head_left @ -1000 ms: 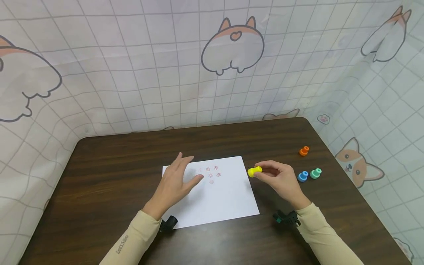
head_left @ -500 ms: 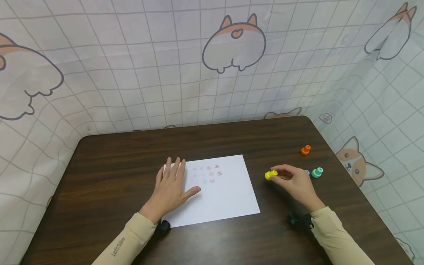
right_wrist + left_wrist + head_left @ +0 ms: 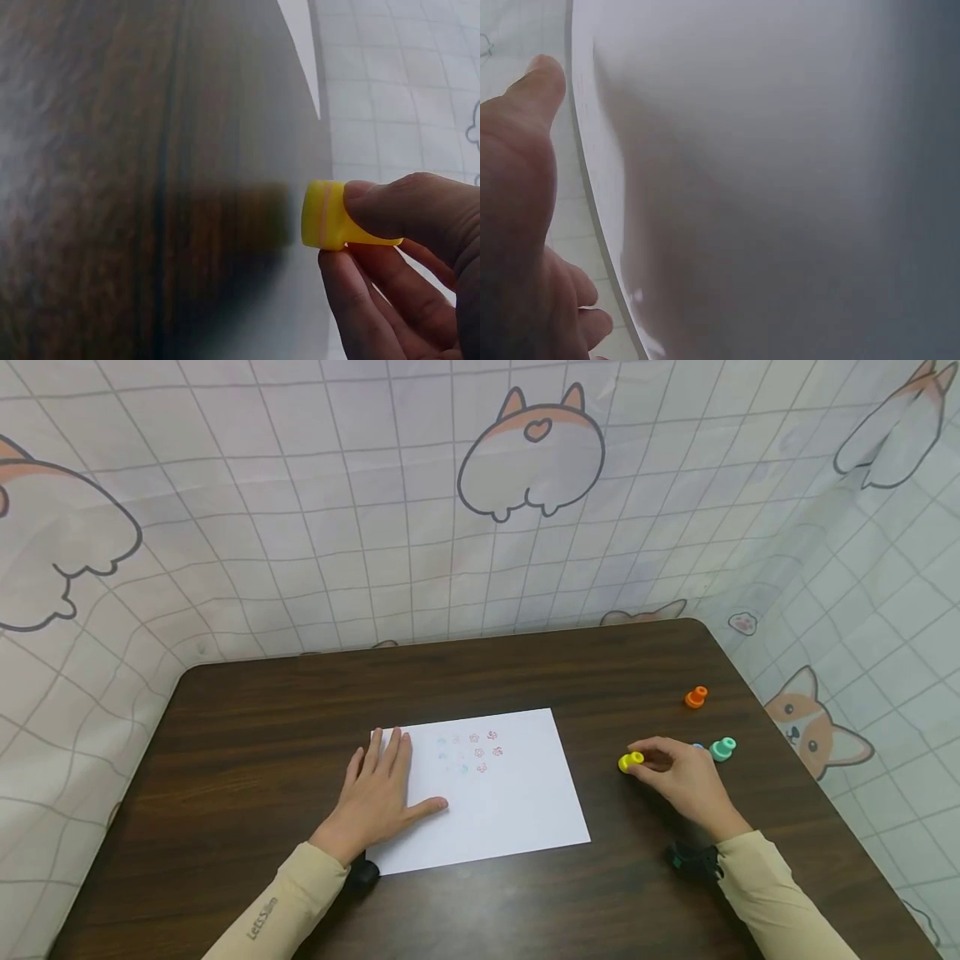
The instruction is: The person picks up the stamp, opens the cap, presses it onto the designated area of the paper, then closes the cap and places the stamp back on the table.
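My left hand (image 3: pixel 371 802) lies with straight, spread fingers on the left part of a white sheet of paper (image 3: pixel 517 810). Small red and pale blue flower-like prints (image 3: pixel 480 752) mark the paper's upper middle. To the right of the sheet, my right hand (image 3: pixel 686 781) pinches a yellow stamp (image 3: pixel 631 762) between thumb and fingers. In the right wrist view the yellow stamp (image 3: pixel 322 215) shows its wide end pointing away from the palm. The left wrist view holds the thumb (image 3: pixel 544 86) and the paper (image 3: pixel 780 112).
A green stamp (image 3: pixel 722 749) stands just beyond my right hand, with a blue stamp (image 3: pixel 698 745) mostly hidden behind the fingers. Farther back is an orange stamp (image 3: pixel 696 697). A patterned curtain (image 3: pixel 337 527) surrounds the dark wooden table (image 3: pixel 262 735).
My right hand has carried the yellow stamp rightward and lower, away from the paper's edge. My left hand has come down flat on the sheet, uncovering pale blue prints.
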Tool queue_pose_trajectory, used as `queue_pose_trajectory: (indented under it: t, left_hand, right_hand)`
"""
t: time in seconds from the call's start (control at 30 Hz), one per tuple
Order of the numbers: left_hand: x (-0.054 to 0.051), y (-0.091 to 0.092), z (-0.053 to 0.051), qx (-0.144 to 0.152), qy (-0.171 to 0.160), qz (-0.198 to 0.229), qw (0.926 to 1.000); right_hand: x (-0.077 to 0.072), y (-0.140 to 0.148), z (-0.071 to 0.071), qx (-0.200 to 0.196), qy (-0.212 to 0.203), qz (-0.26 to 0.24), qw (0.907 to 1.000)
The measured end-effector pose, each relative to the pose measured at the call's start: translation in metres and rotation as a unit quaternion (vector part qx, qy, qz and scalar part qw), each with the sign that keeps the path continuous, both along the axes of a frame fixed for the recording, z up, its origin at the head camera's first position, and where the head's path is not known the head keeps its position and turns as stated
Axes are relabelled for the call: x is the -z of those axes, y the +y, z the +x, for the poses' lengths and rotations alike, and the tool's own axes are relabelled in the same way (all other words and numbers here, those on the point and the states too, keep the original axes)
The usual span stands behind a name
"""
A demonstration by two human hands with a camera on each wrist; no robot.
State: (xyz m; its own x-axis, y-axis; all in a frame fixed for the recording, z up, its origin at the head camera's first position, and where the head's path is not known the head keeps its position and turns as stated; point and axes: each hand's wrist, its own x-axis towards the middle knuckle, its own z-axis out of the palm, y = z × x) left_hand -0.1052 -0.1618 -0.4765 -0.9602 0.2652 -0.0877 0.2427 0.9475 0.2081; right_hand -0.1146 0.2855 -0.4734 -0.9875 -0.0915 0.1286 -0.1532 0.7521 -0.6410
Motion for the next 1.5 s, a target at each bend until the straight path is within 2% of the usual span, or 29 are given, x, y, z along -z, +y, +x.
queue_pose_trajectory:
  t: [0.2,0.5,0.77,1.5]
  left_hand:
    - [0.000,-0.006,-0.002,-0.009,-0.022,-0.001,0.9997]
    - [-0.002,-0.007,-0.004,0.006,-0.066,0.000,0.9978]
    - [-0.007,-0.002,-0.007,0.012,-0.082,-0.014,0.9964]
    - [-0.010,0.004,-0.006,0.006,-0.084,-0.026,0.9961]
  right_hand:
    - [0.000,0.003,0.000,0.000,-0.010,0.016,0.9998]
    - [-0.003,0.007,-0.001,0.000,-0.018,0.020,0.9996]
    - [-0.003,0.010,0.000,0.000,-0.009,0.030,0.9995]
    - [0.000,0.020,0.000,0.010,-0.009,0.035,0.9993]
